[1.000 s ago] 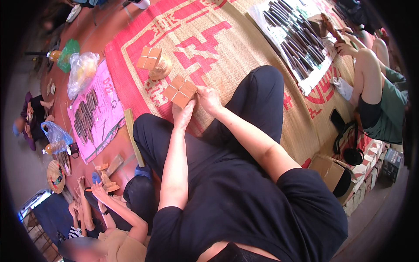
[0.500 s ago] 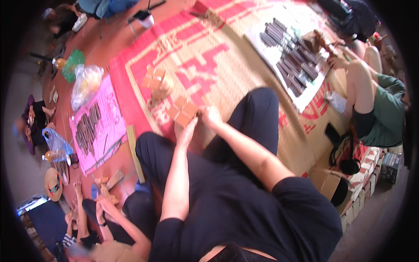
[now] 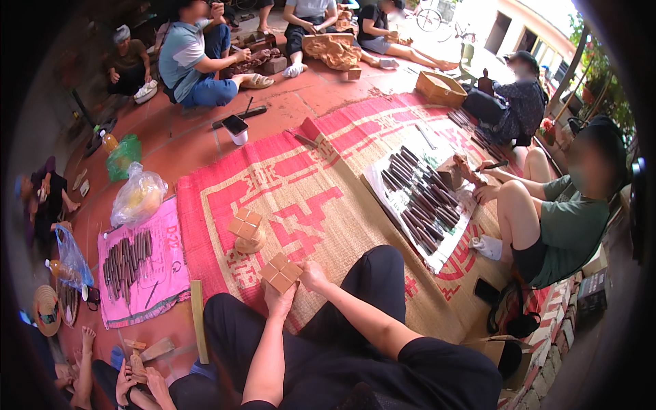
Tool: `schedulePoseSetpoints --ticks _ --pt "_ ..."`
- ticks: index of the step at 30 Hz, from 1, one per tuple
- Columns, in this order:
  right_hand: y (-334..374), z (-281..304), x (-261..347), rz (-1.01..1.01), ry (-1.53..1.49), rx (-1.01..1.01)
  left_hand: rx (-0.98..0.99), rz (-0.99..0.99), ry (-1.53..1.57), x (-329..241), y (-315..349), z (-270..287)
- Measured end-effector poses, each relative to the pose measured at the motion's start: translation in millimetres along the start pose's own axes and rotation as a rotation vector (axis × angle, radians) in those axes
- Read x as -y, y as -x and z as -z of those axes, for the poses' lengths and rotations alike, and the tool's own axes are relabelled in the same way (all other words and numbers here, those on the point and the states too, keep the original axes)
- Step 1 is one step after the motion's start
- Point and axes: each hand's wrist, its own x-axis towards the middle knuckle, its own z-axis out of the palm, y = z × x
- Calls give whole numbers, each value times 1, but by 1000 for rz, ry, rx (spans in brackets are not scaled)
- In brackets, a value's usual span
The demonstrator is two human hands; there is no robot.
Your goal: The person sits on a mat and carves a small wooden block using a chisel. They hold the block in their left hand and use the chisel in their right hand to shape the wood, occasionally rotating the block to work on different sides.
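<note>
A square light-brown wooden block (image 3: 281, 272), its top crossed by pale lines, is held over my lap. My left hand (image 3: 279, 301) supports it from below and the near side, fingers wrapped round it. At its right corner, my right hand (image 3: 314, 277) is closed with curled fingers against the edge; its fingertips are partly hidden. Just beyond, a similar wooden block (image 3: 244, 224) rests on a round wooden piece (image 3: 251, 244) on the red and straw-coloured mat (image 3: 314, 239).
Many dark-handled carving tools (image 3: 420, 198) lie on a white cloth at right, others (image 3: 126, 266) on a pink sack at left. A wooden strip (image 3: 199, 321) lies by my left knee. A co-worker (image 3: 574, 219) carves at right; others sit further off. A phone (image 3: 486, 290) lies at right.
My view has tilted up, so the far floor and several seated people now show. Both hands stay at the wooden block, which remains over my lap.
</note>
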Motion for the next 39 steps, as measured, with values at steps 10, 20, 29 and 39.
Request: schedulePoseSetpoints --ticks 10,20,29,39 --pt "-24 -7 -40 223 392 -9 -33 31 16 14 2 -3" --pt "-27 -4 -27 287 206 69 -23 -7 -13 6 0 -2" --pt "-40 -10 -29 544 91 0 -19 2 -68 -6 0 -9" --pt "-51 -9 -32 512 112 35 24 85 -35 11 -5 -8"
